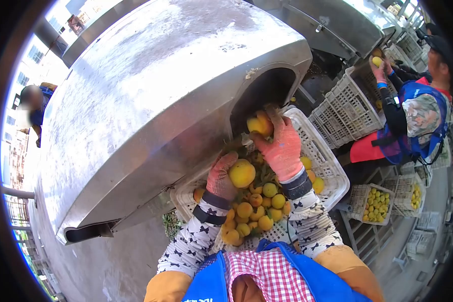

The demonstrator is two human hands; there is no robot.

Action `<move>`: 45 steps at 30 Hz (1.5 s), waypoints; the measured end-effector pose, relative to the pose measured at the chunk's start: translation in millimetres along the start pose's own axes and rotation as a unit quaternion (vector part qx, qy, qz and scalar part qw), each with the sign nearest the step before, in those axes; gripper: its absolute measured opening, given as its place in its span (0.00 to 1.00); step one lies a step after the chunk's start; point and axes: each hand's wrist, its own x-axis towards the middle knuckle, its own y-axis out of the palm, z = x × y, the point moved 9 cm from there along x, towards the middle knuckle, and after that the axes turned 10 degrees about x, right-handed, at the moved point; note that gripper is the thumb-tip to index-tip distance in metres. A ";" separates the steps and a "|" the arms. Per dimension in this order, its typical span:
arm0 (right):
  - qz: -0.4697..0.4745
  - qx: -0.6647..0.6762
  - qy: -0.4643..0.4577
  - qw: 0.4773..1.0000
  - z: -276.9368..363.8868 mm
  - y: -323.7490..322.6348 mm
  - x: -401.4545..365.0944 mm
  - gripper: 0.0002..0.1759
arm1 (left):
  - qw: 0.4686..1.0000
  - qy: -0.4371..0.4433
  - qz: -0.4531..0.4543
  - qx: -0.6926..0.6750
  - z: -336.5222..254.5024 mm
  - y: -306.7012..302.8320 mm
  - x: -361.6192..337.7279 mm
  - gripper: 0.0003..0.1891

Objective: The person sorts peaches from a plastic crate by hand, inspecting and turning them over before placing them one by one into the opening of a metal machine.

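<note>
Both of my hands wear pink-orange work gloves. My left hand (222,177) is closed around the side of a yellow peach (242,173), above the crate. Farther forward, my right hand (281,147) grips an orange-yellow peach (260,124) between thumb and fingers, in front of the dark opening (274,83) of a metal machine. Under my hands a white plastic crate (332,189) holds many loose yellow-orange peaches (256,214) with some green leaves. My forearms hide part of the crate and its fruit.
The big metal machine housing (151,95) fills the left and centre. At right, a co-worker (420,110) holds a yellow fruit (377,61) by another white crate (345,108). Fruit-filled crates (377,205) stand lower right. Another person (35,108) is at far left.
</note>
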 end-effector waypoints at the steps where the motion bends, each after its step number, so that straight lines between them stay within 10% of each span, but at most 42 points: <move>1: -0.018 -0.072 -0.009 0.997 -15.3 13.7 4.0 0.37 | 0.998 -0.011 -0.013 -0.065 9.0 -4.6 1.6 0.16; 5: 0.020 -0.169 -0.086 0.982 -34.5 50.8 42.1 0.39 | 0.982 -0.071 -0.002 -0.178 32.3 -9.9 -4.7 0.15; 6: 0.019 -0.167 -0.088 0.982 -18.2 38.7 41.9 0.39 | 0.996 -0.010 -0.020 -0.082 26.5 -15.0 -1.7 0.15; 8: 0.045 0.245 0.082 0.965 2.1 2.0 25.0 0.40 | 0.997 0.055 -0.046 0.013 15.9 -21.3 -2.0 0.15; 14: 0.204 0.154 0.068 0.964 15.8 12.0 -54.6 0.42 | 0.889 0.255 0.046 0.377 -25.9 20.2 -21.2 0.22; 16: 0.222 0.182 0.091 0.953 14.0 14.9 -61.6 0.43 | 0.981 0.051 0.143 -0.122 -13.6 38.9 -18.0 0.24; 26: 0.234 0.180 0.013 0.955 20.6 5.1 -54.3 0.49 | 0.976 -0.063 0.168 -0.127 10.3 30.7 -13.6 0.21; 32: 0.040 -0.025 -0.015 0.999 7.1 -11.4 -4.4 0.41 | 0.991 -0.108 0.080 -0.021 70.1 -31.1 16.2 0.22; 34: 0.029 -0.051 -0.008 0.998 -15.4 2.7 8.6 0.39 | 0.845 -0.189 0.035 0.499 129.6 -115.2 31.3 0.28; 35: 0.031 -0.134 -0.049 0.989 -20.3 17.2 10.5 0.39 | 0.845 -0.192 0.033 0.498 140.9 -121.7 27.4 0.28; 37: 0.092 -0.229 -0.019 0.969 -40.5 61.5 31.6 0.39 | 0.530 -0.193 0.059 0.824 163.9 -141.7 4.8 0.43; 38: 0.148 -0.242 0.057 0.957 -61.6 85.5 39.6 0.38 | 0.530 -0.215 0.069 0.818 175.8 -147.0 -8.3 0.43; 40: -0.045 -0.193 -0.069 0.978 -15.1 52.1 44.1 0.32 | 0.393 -0.313 0.120 0.856 193.3 -170.3 -29.3 0.51; 42: 0.020 0.246 0.087 0.965 -36.0 34.9 39.5 0.26 | 0.373 -0.319 0.129 0.862 186.3 -156.6 -44.6 0.53; 45: 0.010 0.092 -0.044 0.995 -17.8 -13.6 16.9 0.20 | 0.323 -0.218 0.137 0.911 190.7 -144.3 -38.3 0.55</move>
